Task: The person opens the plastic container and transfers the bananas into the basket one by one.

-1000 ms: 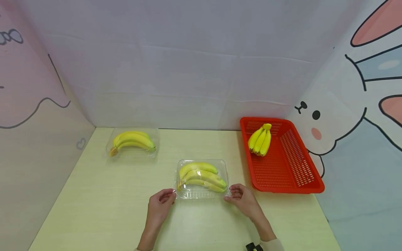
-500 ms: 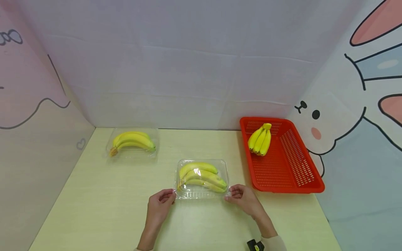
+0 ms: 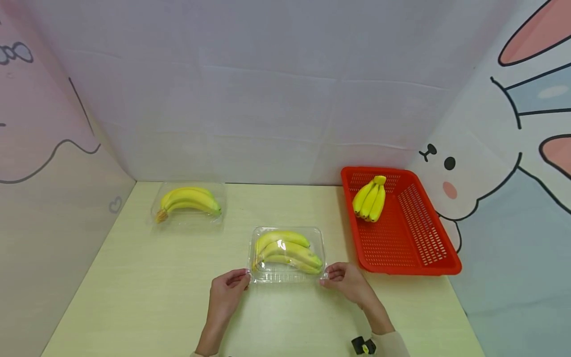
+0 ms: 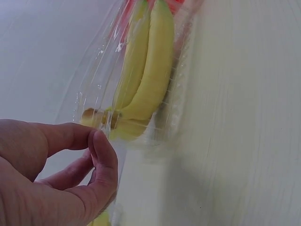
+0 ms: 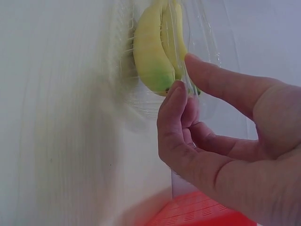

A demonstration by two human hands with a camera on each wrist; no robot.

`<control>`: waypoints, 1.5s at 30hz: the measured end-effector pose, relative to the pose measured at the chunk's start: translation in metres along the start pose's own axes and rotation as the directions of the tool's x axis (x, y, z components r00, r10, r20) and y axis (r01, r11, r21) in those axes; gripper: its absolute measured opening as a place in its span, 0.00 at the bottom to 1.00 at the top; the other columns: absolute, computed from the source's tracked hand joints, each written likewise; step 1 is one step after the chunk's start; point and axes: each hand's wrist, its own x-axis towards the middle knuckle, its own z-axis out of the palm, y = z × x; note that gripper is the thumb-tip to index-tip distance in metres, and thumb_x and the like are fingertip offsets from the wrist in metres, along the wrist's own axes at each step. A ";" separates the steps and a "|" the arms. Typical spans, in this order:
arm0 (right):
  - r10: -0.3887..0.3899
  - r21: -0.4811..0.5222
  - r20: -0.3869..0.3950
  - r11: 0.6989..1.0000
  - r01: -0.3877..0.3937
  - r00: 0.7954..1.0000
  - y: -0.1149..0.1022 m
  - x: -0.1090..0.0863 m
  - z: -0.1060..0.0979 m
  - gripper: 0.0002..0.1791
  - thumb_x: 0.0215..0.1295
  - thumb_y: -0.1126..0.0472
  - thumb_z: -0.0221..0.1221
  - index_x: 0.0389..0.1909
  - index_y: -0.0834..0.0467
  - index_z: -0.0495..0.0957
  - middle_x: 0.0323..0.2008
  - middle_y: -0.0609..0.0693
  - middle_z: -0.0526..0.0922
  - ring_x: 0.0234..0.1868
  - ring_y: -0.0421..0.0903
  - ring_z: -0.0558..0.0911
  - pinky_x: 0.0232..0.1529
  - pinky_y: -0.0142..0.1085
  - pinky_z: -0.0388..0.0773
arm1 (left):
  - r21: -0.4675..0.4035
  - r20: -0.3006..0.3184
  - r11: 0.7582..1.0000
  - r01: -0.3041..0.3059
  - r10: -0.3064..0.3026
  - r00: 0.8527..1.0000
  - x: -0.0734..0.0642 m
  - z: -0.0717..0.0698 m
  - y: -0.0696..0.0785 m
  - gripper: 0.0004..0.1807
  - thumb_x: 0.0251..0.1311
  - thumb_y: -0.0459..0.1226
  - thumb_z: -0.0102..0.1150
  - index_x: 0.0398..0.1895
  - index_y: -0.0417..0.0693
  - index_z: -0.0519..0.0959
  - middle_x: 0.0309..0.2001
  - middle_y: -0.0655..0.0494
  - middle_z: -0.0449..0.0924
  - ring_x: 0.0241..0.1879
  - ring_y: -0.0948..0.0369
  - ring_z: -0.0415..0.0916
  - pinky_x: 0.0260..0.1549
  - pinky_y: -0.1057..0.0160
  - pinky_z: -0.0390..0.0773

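A clear plastic clamshell box (image 3: 281, 278) lies in the middle of the table, its lid down over a bunch of bananas (image 3: 290, 250). With thumb and fingers my left hand (image 3: 226, 292) pinches the box's near left corner. At the near right corner my right hand (image 3: 350, 286) pinches the rim in the same way. In the left wrist view the banana stems (image 4: 101, 117) show through the plastic just beyond the fingertips. The right wrist view shows the greenish banana tips (image 5: 162, 80) close to the right fingertips.
A red plastic basket (image 3: 392, 248) stands at the right, holding a small bunch of bananas (image 3: 369, 199). At the back left, another clear box (image 3: 218, 191) contains bananas (image 3: 189, 201). A pale wall cloth (image 3: 267, 99) closes off the table's far edge.
Both hands keep their places at the box's near corners, and the box stays put. The right wrist and sleeve have shifted very slightly to the right.
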 end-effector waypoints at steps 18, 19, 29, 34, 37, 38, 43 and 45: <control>-0.053 0.010 0.020 0.999 0.053 0.998 0.001 0.002 -0.001 0.14 0.57 0.69 0.73 0.39 0.72 0.80 0.31 0.53 0.83 0.32 0.44 0.80 0.31 0.29 0.78 | 0.048 -0.017 0.999 -0.019 0.020 1.000 0.003 0.001 0.001 0.10 0.64 0.29 0.66 0.44 0.29 0.85 0.38 0.42 0.87 0.35 0.51 0.86 0.34 0.63 0.86; -0.060 0.012 0.025 0.998 0.059 0.998 0.002 0.002 -0.001 0.14 0.57 0.69 0.73 0.39 0.72 0.80 0.31 0.53 0.83 0.32 0.44 0.80 0.31 0.29 0.78 | 0.050 -0.017 0.998 -0.022 0.022 1.000 0.004 0.000 0.001 0.10 0.64 0.29 0.66 0.44 0.29 0.85 0.38 0.42 0.87 0.35 0.50 0.86 0.34 0.63 0.86; -0.154 0.022 0.012 0.988 0.153 0.988 0.009 -0.003 -0.003 0.19 0.62 0.65 0.72 0.48 0.71 0.78 0.34 0.53 0.81 0.36 0.47 0.81 0.35 0.29 0.80 | 0.001 0.001 1.000 0.009 -0.009 1.000 0.007 -0.001 -0.001 0.11 0.63 0.29 0.67 0.44 0.28 0.84 0.38 0.39 0.87 0.34 0.54 0.85 0.32 0.65 0.85; -0.187 0.043 -0.010 0.981 0.187 0.982 0.010 -0.004 -0.002 0.24 0.61 0.65 0.72 0.52 0.70 0.72 0.34 0.55 0.81 0.35 0.46 0.82 0.36 0.30 0.81 | -0.011 -0.001 1.000 0.013 -0.013 1.000 0.005 0.000 0.002 0.11 0.63 0.30 0.67 0.44 0.28 0.84 0.38 0.40 0.86 0.34 0.55 0.84 0.32 0.65 0.85; -0.207 0.046 -0.021 0.977 0.208 0.978 0.012 -0.004 -0.001 0.26 0.59 0.66 0.74 0.52 0.68 0.70 0.35 0.55 0.81 0.35 0.46 0.82 0.38 0.31 0.82 | -0.005 -0.004 1.000 0.013 -0.013 1.000 0.005 0.000 0.004 0.11 0.64 0.30 0.67 0.44 0.29 0.84 0.37 0.42 0.86 0.33 0.55 0.84 0.31 0.64 0.85; -0.220 0.035 -0.029 0.975 0.221 0.975 0.013 -0.004 0.000 0.26 0.58 0.65 0.74 0.51 0.67 0.71 0.35 0.54 0.81 0.36 0.46 0.82 0.39 0.31 0.82 | -0.001 -0.003 1.000 0.012 -0.012 1.000 0.004 0.001 0.005 0.11 0.64 0.30 0.67 0.44 0.29 0.84 0.36 0.42 0.86 0.33 0.55 0.84 0.31 0.65 0.85; -0.353 -0.105 -0.119 0.934 0.342 0.928 0.018 -0.004 0.004 0.20 0.55 0.69 0.75 0.46 0.63 0.78 0.35 0.49 0.82 0.38 0.46 0.82 0.45 0.38 0.83 | 0.013 0.005 1.000 0.014 -0.014 1.000 0.002 0.000 0.008 0.11 0.64 0.30 0.66 0.44 0.30 0.84 0.34 0.44 0.85 0.31 0.56 0.82 0.30 0.65 0.84; -0.412 -0.179 -0.159 0.906 0.385 0.897 0.020 -0.005 0.005 0.19 0.54 0.71 0.75 0.46 0.62 0.80 0.34 0.46 0.82 0.38 0.46 0.82 0.45 0.42 0.84 | 0.005 0.008 1.000 0.020 -0.020 1.000 0.001 0.000 0.008 0.11 0.65 0.31 0.66 0.45 0.30 0.84 0.34 0.44 0.85 0.31 0.56 0.82 0.29 0.65 0.83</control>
